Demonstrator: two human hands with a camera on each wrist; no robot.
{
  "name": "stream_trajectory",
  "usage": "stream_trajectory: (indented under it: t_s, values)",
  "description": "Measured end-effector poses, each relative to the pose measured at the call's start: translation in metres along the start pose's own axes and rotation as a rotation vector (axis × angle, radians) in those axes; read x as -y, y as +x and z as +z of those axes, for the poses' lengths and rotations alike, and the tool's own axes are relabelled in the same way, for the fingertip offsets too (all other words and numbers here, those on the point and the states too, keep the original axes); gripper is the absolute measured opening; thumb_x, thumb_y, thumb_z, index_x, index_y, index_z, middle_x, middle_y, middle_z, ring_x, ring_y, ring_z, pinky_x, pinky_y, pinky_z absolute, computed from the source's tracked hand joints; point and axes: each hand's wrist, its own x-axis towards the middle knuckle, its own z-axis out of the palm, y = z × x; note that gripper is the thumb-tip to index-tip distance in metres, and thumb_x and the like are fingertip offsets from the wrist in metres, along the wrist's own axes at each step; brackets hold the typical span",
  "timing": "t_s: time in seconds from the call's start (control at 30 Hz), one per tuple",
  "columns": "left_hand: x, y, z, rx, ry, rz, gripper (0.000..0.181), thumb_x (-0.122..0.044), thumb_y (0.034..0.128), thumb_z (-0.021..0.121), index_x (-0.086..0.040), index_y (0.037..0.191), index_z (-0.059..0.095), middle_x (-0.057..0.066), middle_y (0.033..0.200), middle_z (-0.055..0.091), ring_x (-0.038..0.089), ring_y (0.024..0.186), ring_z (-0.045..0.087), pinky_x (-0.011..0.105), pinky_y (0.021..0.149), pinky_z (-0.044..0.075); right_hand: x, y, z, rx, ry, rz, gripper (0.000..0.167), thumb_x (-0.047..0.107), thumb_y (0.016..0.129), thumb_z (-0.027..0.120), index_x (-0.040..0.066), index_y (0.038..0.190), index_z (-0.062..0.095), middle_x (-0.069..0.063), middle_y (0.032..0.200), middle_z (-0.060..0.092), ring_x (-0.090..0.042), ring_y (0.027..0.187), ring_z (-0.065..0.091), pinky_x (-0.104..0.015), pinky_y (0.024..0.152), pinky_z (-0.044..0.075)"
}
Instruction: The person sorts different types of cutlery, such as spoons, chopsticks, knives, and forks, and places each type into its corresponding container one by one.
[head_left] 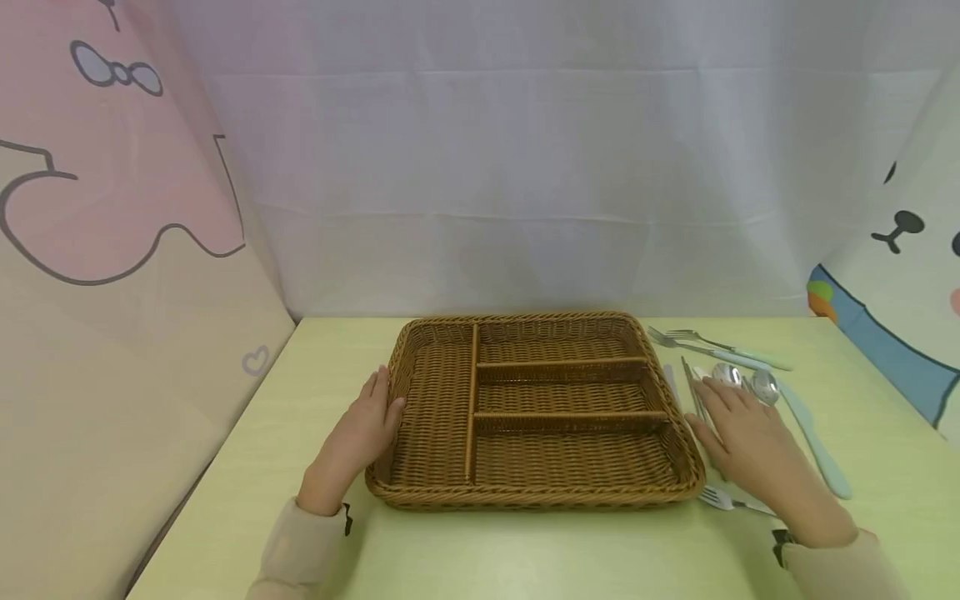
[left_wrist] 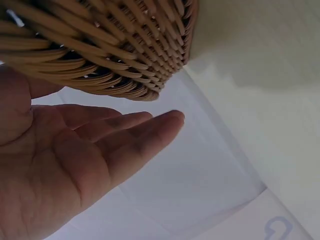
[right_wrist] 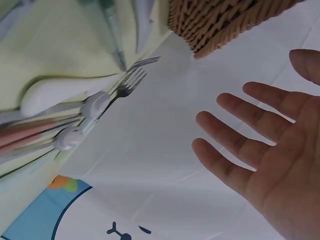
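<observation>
As a shallow, rectangular brown woven basket [head_left: 536, 498] commands the middle, the left hand [head_left: 363, 425] and right hand [head_left: 757, 433] frame it

And what a spot it has, near the far edge of the pale yellow-green desk [head_left: 525, 550]! At its left side, the left hand lies long and straight-fingered, gripping nothing; whether it touches the weave, I can't call. Toward the desk's right edge, the right hand is spread wide, holding nothing, over or just beside two round-bowled silver spoons [head_left: 727, 376]; contact there, I can't tell. A long pale green knife [head_left: 816, 440] lies beyond, a small silver fork [head_left: 717, 498] by the basket's near right corner.

Handling? Looks light for its breadth, fairly stiff, slight give in the weave, hardly slippery or fragile. Best taken by both short sides, under the rim; those thin dividers [head_left: 566, 415] look poor handles.

Underneath, a smooth, faintly shiny top; behind the desk's far edge, creased white cloth [head_left: 480, 167]; cartoon-printed panels [head_left: 900, 317] flank both sides!
</observation>
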Motion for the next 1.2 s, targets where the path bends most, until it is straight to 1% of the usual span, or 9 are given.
stream_trajectory:
  t_s: [0.17,0.33,0.47,0.6,0.73,0.83,1.0,1.1,1.2]
  values:
    - [0.007,0.004,0.004,0.000,0.000,0.012,0.060,-0.020,0.1000,0.036,0.014,0.141,0.008,0.037,0.142,0.019,0.050,0.127,0.029,0.057,0.098,0.036,-0.011,-0.013,0.000,-0.047,-0.037,-0.017,0.041,0.017,0.084,0.063,-0.007,0.116,0.055,-0.029,0.116,0.055,-0.048,0.101,0.052,-0.060,0.074,0.045]
    - [0.014,0.008,0.008,-0.009,-0.006,0.022,0.058,-0.016,0.0994,0.036,0.015,0.140,0.009,0.038,0.141,0.022,0.050,0.127,0.031,0.056,0.098,0.037,-0.020,-0.027,0.001,-0.003,-0.036,-0.008,0.035,0.010,0.075,0.070,-0.005,0.105,0.061,-0.024,0.100,0.062,-0.043,0.085,0.059,-0.053,0.064,0.049]
    - [0.020,0.011,0.011,-0.011,-0.021,0.038,0.058,-0.015,0.0993,0.036,0.015,0.140,0.009,0.037,0.140,0.024,0.049,0.127,0.031,0.056,0.099,0.037,-0.027,-0.040,0.005,0.058,-0.032,-0.002,0.031,0.009,0.072,0.073,-0.003,0.098,0.064,-0.020,0.094,0.063,-0.039,0.079,0.060,-0.049,0.061,0.051]
    - [0.025,0.014,0.016,-0.015,-0.035,0.080,0.057,-0.013,0.0994,0.036,0.015,0.141,0.008,0.038,0.138,0.028,0.049,0.126,0.033,0.055,0.099,0.037,-0.034,-0.053,0.009,0.121,-0.035,0.017,0.030,0.011,0.070,0.075,-0.002,0.095,0.064,-0.017,0.091,0.064,-0.037,0.080,0.061,-0.048,0.064,0.052]
    - [0.029,0.017,0.019,-0.009,-0.048,0.108,0.056,-0.012,0.0997,0.034,0.015,0.140,0.006,0.040,0.136,0.028,0.049,0.126,0.033,0.055,0.100,0.036,-0.037,-0.064,0.012,0.184,-0.030,0.070,0.029,0.016,0.072,0.075,0.001,0.093,0.065,-0.015,0.091,0.064,-0.037,0.080,0.062,-0.052,0.066,0.051]
    - [0.031,0.019,0.020,-0.004,-0.061,0.108,0.055,-0.012,0.1002,0.032,0.014,0.141,0.005,0.040,0.136,0.028,0.049,0.126,0.033,0.056,0.100,0.035,-0.038,-0.070,0.015,0.214,-0.010,0.099,0.024,0.019,0.074,0.073,0.004,0.091,0.066,-0.010,0.087,0.065,-0.031,0.076,0.062,-0.050,0.065,0.051]
    - [0.036,0.021,0.023,0.004,-0.086,0.111,0.055,-0.012,0.1007,0.029,0.012,0.142,0.001,0.040,0.137,0.027,0.049,0.126,0.033,0.056,0.100,0.035,-0.039,-0.078,0.018,0.260,-0.004,0.104,0.014,0.019,0.073,0.074,0.014,0.080,0.063,0.005,0.075,0.057,-0.011,0.063,0.055,-0.033,0.055,0.050]
    - [0.038,0.021,0.023,0.004,-0.091,0.118,0.055,-0.012,0.1007,0.028,0.012,0.142,0.001,0.040,0.136,0.027,0.049,0.126,0.033,0.056,0.100,0.035,-0.041,-0.081,0.019,0.297,-0.015,0.096,0.018,0.018,0.071,0.076,0.018,0.074,0.058,0.008,0.072,0.051,-0.005,0.061,0.050,-0.025,0.052,0.046]
    - [0.037,0.021,0.024,0.005,-0.095,0.120,0.055,-0.011,0.1006,0.029,0.012,0.142,0.001,0.039,0.137,0.027,0.049,0.126,0.033,0.056,0.100,0.035,-0.043,-0.084,0.021,0.296,-0.025,0.078,0.023,0.017,0.069,0.076,0.019,0.071,0.054,0.010,0.071,0.049,-0.002,0.061,0.047,-0.020,0.051,0.044]
